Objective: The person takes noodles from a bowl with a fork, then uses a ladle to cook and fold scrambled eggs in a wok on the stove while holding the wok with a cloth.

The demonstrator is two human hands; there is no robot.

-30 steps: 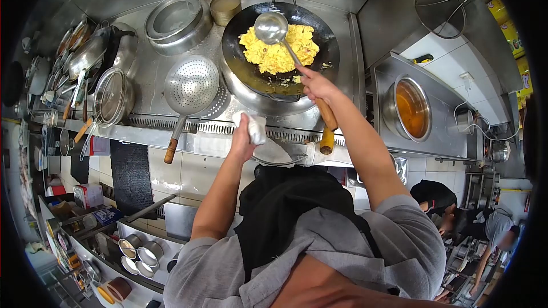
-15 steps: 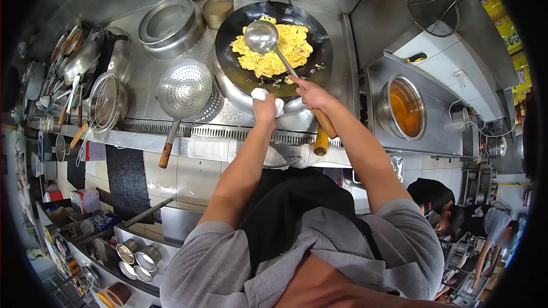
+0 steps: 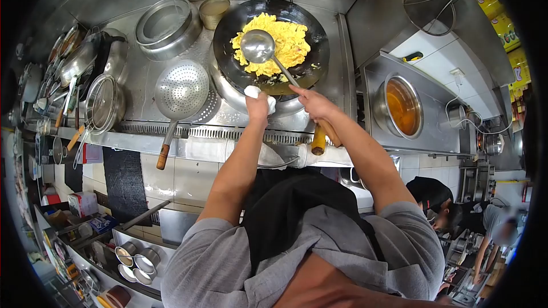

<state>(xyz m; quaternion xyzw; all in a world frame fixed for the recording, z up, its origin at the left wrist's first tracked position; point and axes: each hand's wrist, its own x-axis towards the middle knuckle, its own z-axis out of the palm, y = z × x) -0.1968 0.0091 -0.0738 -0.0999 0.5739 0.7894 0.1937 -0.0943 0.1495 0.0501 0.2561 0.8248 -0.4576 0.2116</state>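
Yellow scrambled egg (image 3: pixel 290 41) lies in a black wok (image 3: pixel 317 34) on the stove. My right hand (image 3: pixel 315 104) is closed round the handle of a steel ladle (image 3: pixel 257 46), whose bowl rests over the left part of the egg. My left hand (image 3: pixel 258 106) grips a folded white cloth (image 3: pixel 253 92) at the wok's near edge, on its lower left side. The cloth hides whether the wok's near handle is held. Below my right hand, a yellow handle end (image 3: pixel 318 144) sticks out over the stove's front edge.
A perforated skimmer (image 3: pixel 182 88) and stacked steel bowls (image 3: pixel 149 51) lie left of the wok. On the right counter stands a pot of orange liquid (image 3: pixel 403 107). Strainers (image 3: pixel 104 104) crowd the far left. Two people (image 3: pixel 429 194) are at the lower right.
My left hand has moved with the cloth rightward and up to the wok's near edge. The ladle's bowl has shifted down and left over the egg, still in my right hand.
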